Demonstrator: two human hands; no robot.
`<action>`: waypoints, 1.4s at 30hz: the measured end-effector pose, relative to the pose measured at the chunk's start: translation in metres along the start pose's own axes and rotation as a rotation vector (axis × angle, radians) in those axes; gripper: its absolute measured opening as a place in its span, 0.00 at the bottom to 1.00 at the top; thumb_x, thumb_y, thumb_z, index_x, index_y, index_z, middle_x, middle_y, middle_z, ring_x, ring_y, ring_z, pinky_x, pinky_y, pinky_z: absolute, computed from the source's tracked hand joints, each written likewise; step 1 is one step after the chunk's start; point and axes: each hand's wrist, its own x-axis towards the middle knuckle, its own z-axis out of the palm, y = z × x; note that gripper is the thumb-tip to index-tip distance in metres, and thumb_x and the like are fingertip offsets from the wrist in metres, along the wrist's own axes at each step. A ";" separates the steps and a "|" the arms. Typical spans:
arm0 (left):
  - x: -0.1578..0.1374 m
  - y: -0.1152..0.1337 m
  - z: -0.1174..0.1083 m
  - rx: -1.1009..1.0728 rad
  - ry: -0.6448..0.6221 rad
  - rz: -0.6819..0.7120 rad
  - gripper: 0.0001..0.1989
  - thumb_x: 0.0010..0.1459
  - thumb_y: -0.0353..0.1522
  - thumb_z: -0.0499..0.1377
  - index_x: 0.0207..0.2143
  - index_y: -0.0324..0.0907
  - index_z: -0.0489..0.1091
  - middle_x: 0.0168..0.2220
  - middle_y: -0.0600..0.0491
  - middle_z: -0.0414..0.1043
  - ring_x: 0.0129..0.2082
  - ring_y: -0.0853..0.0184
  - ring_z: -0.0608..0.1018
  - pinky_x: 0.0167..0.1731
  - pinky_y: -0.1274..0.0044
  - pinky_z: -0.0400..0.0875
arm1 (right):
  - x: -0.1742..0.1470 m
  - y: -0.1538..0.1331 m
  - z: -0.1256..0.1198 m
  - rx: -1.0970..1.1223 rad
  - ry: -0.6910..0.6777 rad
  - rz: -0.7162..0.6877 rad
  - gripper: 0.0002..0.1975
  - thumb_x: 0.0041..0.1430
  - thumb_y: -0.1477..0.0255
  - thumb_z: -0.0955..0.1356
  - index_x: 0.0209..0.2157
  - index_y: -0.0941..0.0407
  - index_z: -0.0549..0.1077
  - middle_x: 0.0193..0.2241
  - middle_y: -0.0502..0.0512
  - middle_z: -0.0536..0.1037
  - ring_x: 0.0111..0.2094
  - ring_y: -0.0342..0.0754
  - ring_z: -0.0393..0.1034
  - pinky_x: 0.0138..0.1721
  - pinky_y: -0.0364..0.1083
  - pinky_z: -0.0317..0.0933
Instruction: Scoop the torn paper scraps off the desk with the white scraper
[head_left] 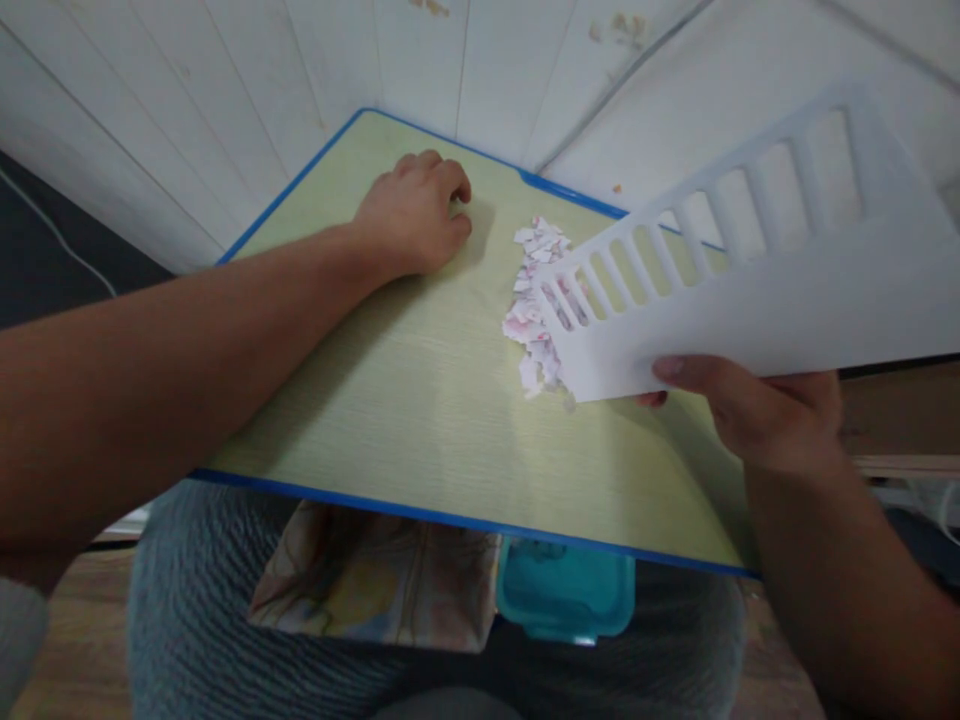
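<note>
My right hand (780, 405) grips the lower edge of a white plastic slotted panel (750, 310), thumb on its near face and fingers mostly hidden behind it. The panel is tilted, its right end raised, with a row of slots along its upper side. Its left end is beside a line of torn paper scraps (536, 300) and partly covers them; some show through the slots. Left of the scraps, my left hand (416, 215) rests on the yellow-green tabletop (420, 370), curled in a loose fist, with nothing visible in it.
The tabletop has a blue rim (337, 494) and stands against a white plank wall (420, 60) with a cable (637, 75). Below the near edge, a patterned cloth pouch (382, 585) and a teal plastic container (566, 590) are at my lap.
</note>
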 end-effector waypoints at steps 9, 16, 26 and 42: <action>0.002 -0.006 0.002 -0.105 -0.008 -0.006 0.24 0.68 0.35 0.62 0.64 0.55 0.81 0.70 0.49 0.76 0.72 0.44 0.71 0.77 0.51 0.67 | -0.005 -0.017 0.016 -0.115 -0.037 -0.056 0.14 0.67 0.74 0.80 0.26 0.45 0.85 0.26 0.46 0.87 0.27 0.54 0.83 0.31 0.51 0.79; 0.005 -0.011 0.005 -0.133 -0.001 0.021 0.24 0.65 0.46 0.62 0.61 0.58 0.81 0.69 0.53 0.77 0.72 0.43 0.69 0.76 0.50 0.65 | -0.015 -0.043 0.038 -0.144 -0.247 -0.155 0.11 0.69 0.71 0.79 0.32 0.42 0.88 0.32 0.44 0.91 0.36 0.58 0.89 0.51 0.57 0.84; 0.002 -0.004 0.003 -0.041 -0.025 0.015 0.21 0.70 0.42 0.57 0.62 0.58 0.78 0.69 0.51 0.75 0.70 0.52 0.67 0.76 0.56 0.65 | -0.018 -0.047 0.052 -0.067 -0.297 -0.080 0.18 0.73 0.69 0.77 0.26 0.45 0.85 0.24 0.47 0.87 0.26 0.54 0.85 0.34 0.51 0.82; 0.000 -0.002 0.001 -0.093 -0.038 0.008 0.23 0.67 0.43 0.56 0.61 0.60 0.79 0.69 0.52 0.77 0.69 0.48 0.69 0.77 0.51 0.62 | -0.019 -0.062 0.070 0.087 -0.427 -0.100 0.16 0.73 0.68 0.76 0.26 0.47 0.83 0.28 0.44 0.90 0.30 0.50 0.87 0.40 0.48 0.84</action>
